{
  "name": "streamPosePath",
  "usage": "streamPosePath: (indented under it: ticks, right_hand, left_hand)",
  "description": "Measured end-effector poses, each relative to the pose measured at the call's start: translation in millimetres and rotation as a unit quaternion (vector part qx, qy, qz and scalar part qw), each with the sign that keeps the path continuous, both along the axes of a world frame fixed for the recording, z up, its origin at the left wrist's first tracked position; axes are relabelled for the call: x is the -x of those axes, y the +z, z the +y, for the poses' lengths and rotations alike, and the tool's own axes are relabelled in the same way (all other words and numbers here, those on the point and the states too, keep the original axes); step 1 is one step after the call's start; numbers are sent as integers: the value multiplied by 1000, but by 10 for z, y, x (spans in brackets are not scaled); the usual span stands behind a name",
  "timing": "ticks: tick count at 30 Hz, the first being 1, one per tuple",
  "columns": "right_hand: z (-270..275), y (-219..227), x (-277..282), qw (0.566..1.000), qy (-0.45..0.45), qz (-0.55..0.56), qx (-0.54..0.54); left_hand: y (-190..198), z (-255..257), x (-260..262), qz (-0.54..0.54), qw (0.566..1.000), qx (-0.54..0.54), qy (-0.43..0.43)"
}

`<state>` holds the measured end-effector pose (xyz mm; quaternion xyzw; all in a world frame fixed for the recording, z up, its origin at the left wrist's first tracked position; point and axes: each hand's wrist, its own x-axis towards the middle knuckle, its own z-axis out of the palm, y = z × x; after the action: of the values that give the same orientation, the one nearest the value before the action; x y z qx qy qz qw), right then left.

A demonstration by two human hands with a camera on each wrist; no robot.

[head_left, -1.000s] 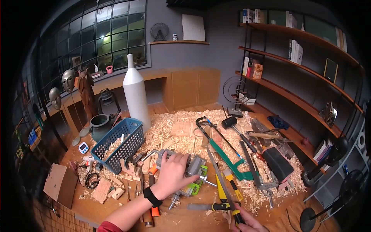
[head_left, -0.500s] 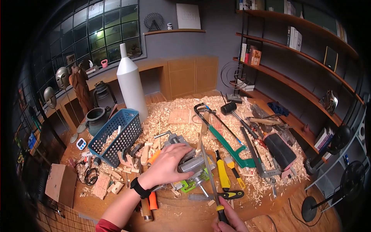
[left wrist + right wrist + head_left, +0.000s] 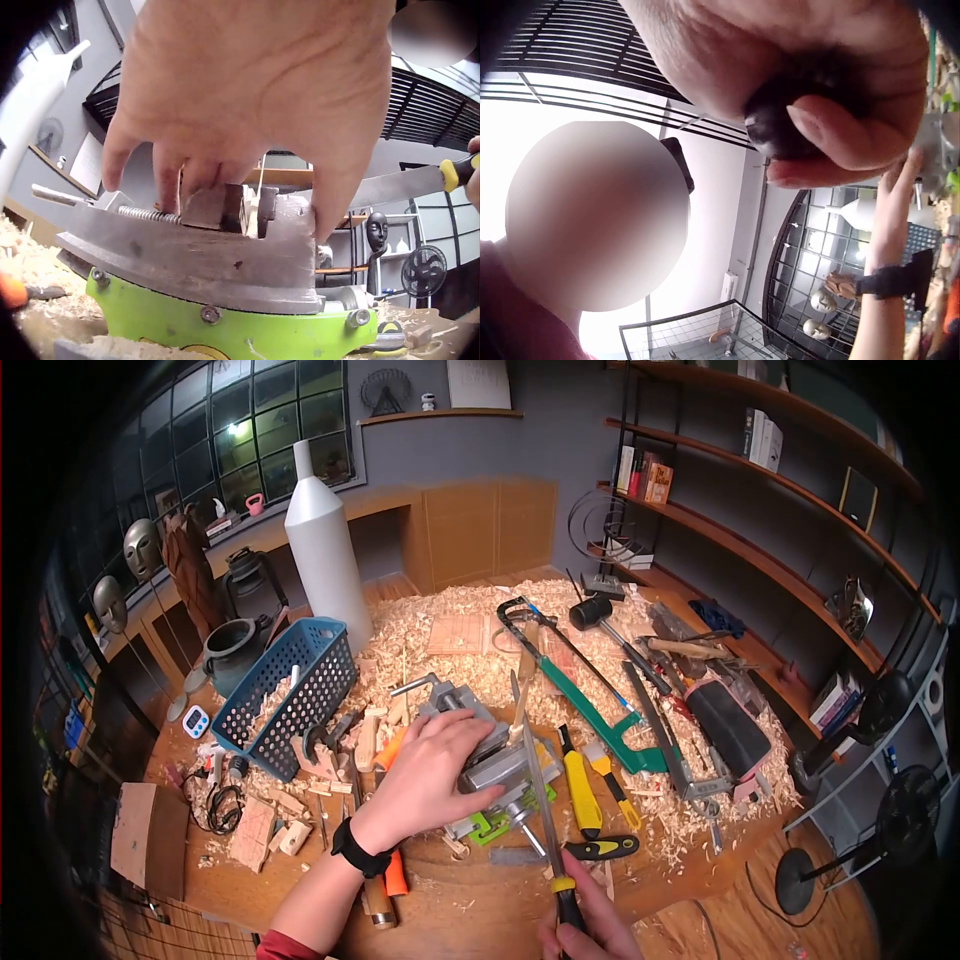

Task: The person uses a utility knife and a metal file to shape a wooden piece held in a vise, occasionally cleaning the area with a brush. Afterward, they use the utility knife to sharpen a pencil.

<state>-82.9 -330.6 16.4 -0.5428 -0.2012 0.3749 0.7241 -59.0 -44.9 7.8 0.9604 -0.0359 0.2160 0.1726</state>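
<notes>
My left hand [image 3: 430, 765] lies over a grey vise [image 3: 202, 255] with a lime-green base [image 3: 217, 326]. Its fingers reach over the vise on one side, and the thumb comes down at the other end. Between the vise's jaws stands a thin pale strip of wood [image 3: 520, 720]. In my right hand [image 3: 598, 920] is a long metal file [image 3: 540, 790] with a black and yellow handle, pointing away from me; its blade passes right beside the wood strip in the head view. The right wrist view shows the fingers curled around the black handle end [image 3: 780, 124].
Wood shavings [image 3: 440, 610] cover the table's far part. Right of the vise lie a yellow utility knife [image 3: 580, 795], a brush [image 3: 610, 785] and a green hacksaw [image 3: 590, 715]. A blue basket [image 3: 285, 700] and a tall white bottle [image 3: 325, 550] stand to the left.
The file has swung left and forward, from right of the vise to beside the wood strip. My left hand has settled lower over the vise, and the head view has tilted down.
</notes>
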Motion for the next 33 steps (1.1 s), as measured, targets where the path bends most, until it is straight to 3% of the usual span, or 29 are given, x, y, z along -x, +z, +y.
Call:
streamPosePath:
  ticks: [9,10,16,20,24,28,33]
  right_hand:
    - [115,50,86,996,18,-43,75]
    - [105,-47,-18,995,20,-71,63]
    - [-77,24,-65,998,27,25,46]
    - [-47,-168,-190,997,22,-39,57]
    - [100,-35,-294,1000,20,11,-3]
    - [-37,-177,-218,998,13,-43,32]
    - [-122,-185,-224,999,-27,-9,16]
  left_hand:
    - [-22,30,-22,-3,1000,9,-14]
    - [-23,33,-26,0,1000,11,-15]
    - [-12,31,-10,2,1000,20,-15]
    - [11,25,-14,9,1000,19,-17]
    - [-6,38,-27,-3,1000,12,-18]
    - [-1,32,-11,7,1000,19,-19]
    - [73,48,-26,13,999,18,-37]
